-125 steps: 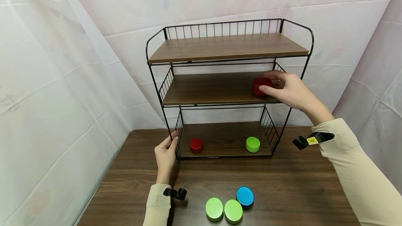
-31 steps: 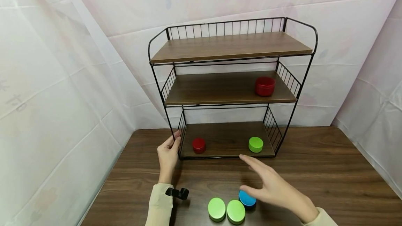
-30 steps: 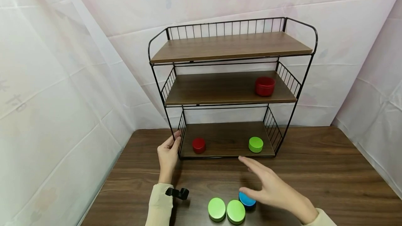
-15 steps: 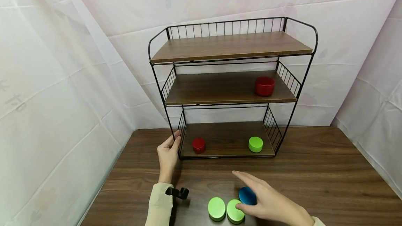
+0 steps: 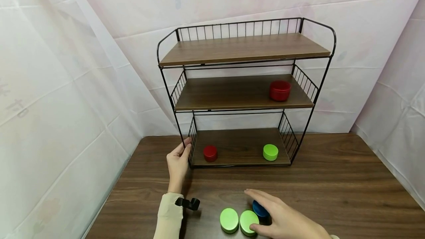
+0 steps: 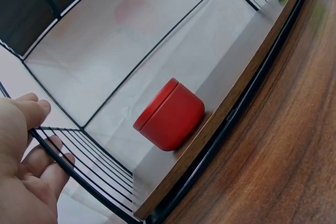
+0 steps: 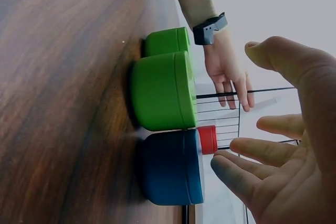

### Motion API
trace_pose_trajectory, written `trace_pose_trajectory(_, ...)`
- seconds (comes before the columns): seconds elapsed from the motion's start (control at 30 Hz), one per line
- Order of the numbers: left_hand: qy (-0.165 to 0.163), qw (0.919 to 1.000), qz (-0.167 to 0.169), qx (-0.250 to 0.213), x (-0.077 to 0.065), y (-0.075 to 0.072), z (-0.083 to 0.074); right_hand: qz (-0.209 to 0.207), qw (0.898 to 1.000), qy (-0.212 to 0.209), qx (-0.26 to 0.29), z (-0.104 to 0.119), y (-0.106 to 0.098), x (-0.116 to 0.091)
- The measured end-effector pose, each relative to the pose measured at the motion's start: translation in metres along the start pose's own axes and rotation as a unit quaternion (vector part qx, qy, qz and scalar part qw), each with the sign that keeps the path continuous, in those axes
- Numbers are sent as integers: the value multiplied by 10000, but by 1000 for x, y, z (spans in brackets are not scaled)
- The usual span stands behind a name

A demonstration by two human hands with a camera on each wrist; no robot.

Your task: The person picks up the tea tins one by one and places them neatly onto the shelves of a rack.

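Note:
My left hand grips the wire side of a black three-tier shelf rack at its lower left; in the left wrist view thumb and fingers wrap the side rail. Over the table, my right hand is spread above a blue round tin and two green round tins, partly covering the blue one. Seen from the right wrist, the blue tin stands beside the nearer green tin, with fingers and thumb apart and nothing between them.
On the bottom shelf are a small red tin at left and a green tin at right. A larger red tin sits at the middle shelf's right. White cloth hangs behind and beside the wooden table.
My right hand let go of the larger red tin on the middle shelf and came down over the tins on the table, lowering further in the last second. The left hand stays on the rack.

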State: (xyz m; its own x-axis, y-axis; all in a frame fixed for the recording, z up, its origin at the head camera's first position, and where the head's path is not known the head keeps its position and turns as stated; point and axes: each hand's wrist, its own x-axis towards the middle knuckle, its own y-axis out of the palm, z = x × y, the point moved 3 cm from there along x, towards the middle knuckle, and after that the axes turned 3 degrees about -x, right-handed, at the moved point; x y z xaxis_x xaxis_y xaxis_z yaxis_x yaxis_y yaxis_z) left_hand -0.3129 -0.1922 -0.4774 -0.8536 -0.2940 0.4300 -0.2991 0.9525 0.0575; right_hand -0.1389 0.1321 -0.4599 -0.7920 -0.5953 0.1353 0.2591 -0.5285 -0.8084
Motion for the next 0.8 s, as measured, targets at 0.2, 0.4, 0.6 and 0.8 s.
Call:
trace_pose_trajectory(0.2,-48,10000,3,-66,1,-1,-1,401,9990,79,191,0,3,1)
trace_pose_trajectory(0.4,-6,10000,-6,-49,0,-1,-1,427,9991,-28,-40,1,7,2)
trace_pose_trajectory(0.6,77,10000,0,-61,0,0,-1,189,9971,-646,-365,5,11,4)
trace_pose_trajectory(0.8,140,9999,-21,-89,0,1,-2,198,9937,-1027,-412,4,15,8)
